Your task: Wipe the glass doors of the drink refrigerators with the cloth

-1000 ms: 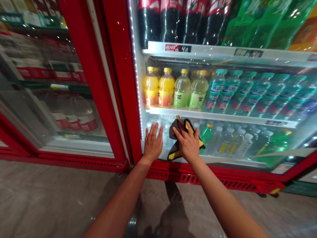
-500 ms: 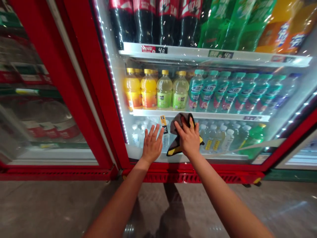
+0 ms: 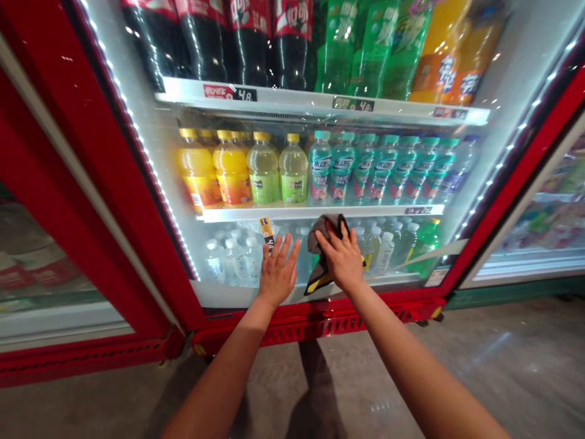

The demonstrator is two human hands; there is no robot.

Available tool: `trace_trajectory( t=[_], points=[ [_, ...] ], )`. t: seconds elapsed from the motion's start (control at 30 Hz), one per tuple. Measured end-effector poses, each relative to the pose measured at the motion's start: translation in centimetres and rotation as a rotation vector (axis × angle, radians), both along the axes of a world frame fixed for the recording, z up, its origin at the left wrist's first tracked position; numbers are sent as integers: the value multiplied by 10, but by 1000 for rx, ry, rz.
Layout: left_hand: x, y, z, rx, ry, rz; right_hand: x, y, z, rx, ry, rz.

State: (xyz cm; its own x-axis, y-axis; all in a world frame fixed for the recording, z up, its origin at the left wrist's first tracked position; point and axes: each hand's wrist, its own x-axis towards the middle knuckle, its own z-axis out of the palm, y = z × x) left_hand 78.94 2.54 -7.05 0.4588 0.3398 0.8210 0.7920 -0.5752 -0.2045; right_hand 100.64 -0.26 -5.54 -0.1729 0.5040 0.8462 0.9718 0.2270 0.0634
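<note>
Lined from left to right on the upper shelf (image 3: 297,100): dark cola bottles (image 3: 292,58), green bottles (image 3: 371,58) and orange bottles (image 3: 427,67). On the shelf below (image 3: 311,213): yellow-capped juice bottles (image 3: 232,175) at left, teal-capped bottles (image 3: 342,172) to their right. Lower, at left: white-capped clear bottles (image 3: 214,262) near a tilted yellow-and-black price tag (image 3: 265,229). Nearer: grey floor (image 3: 512,366). At far right: blurred goods (image 3: 530,231).

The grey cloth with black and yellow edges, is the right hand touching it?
Touching. The head view shows the right hand spread on the grey cloth, its fingers lying across it with no visible gap.
</note>
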Motion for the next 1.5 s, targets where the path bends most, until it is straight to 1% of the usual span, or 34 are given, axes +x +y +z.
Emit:
trace_trajectory(
  t=[0.03,0.07,0.1,0.13,0.2,0.27,0.3,0.33,0.37,0.43,0.5,0.53,0.57,0.6,0.67,0.73,0.77,0.8,0.83,0.87,0.93,1.0,1.03,1.07,1.1,1.13,1.2,1.27,1.3,1.33,1.37,1.4,1.47,1.5],
  points=[
    [3,0,0,-15,-8,4,10,2,6,24,54,-38],
    [5,1,1,-25,-12,5,21,4,7,49,104,-73],
    [6,1,1,-29,-12,3,30,5,3,71,139,-99],
    [7,1,0,-28,-7,1,38,5,-6,86,154,-114],
    [7,1,-1,-18,11,-2,42,3,-31,96,128,-116],
    [10,1,-4,-11,31,-6,33,-1,-50,82,80,-110],
    [12,1,-6,-14,42,-12,25,-2,-53,64,56,-103],
    [16,1,-8,-21,55,-20,18,-3,-51,42,33,-91],
    [20,2,-10,-31,68,-29,12,-3,-44,16,8,-72],
    [28,3,-13,-47,85,-32,11,-1,-20,-10,-22,-50],
    [34,3,-14,-51,85,-23,24,3,2,1,9,-79],
    [35,3,-14,-49,82,-21,34,4,7,12,38,-102],
    [36,2,-13,-47,79,-23,46,4,7,25,72,-126],
    [35,2,-13,-46,79,-29,56,3,1,36,100,-145],
    [34,1,-12,-45,78,-44,71,-1,-23,50,137,-172],
    [33,1,-11,-46,69,-49,71,-7,-50,44,135,-190],
    [33,1,-11,-47,66,-51,68,-10,-60,30,118,-192],
    [35,1,-10,-47,67,-53,62,-12,-66,9,93,-187],
    [37,1,-10,-46,70,-56,57,-13,-66,-15,64,-175],
    [40,1,-10,-42,73,-59,53,-12,-60,-39,32,-158],
    [47,1,-8,-34,70,-63,54,-9,-38,-69,-8,-135],
    [53,1,-7,-37,51,-62,68,-4,-13,-58,20,-164],
    [55,2,-7,-43,43,-61,77,-1,-4,-34,73,-206],
    [56,2,-7,-48,39,-61,88,0,-1,-4,136,-254],
    [56,2,-7,-48,38,-61,97,0,-3,30,202,-297],
    [55,2,-7,-44,38,-59,104,-1,-10,61,255,-329],
    [54,3,-8,-25,37,-57,110,-5,-35,92,298,-339],
    [55,4,-9,-12,24,-59,104,-12,-60,66,260,-290],
    [56,4,-10,-11,18,-62,98,-14,-67,41,223,-254],
    [58,5,-10,-13,13,-68,92,-15,-70,14,179,-214],
    [62,6,-10,-18,12,-76,87,-15,-67,-9,134,-170],
    [66,6,-10,-24,13,-84,84,-14,-59,-26,93,-128],
    [75,7,-9,-32,18,-93,86,-9,-37,-41,50,-71],
    [79,7,-9,-35,21,-92,92,-6,-26,-40,58,-64]
  ],
)
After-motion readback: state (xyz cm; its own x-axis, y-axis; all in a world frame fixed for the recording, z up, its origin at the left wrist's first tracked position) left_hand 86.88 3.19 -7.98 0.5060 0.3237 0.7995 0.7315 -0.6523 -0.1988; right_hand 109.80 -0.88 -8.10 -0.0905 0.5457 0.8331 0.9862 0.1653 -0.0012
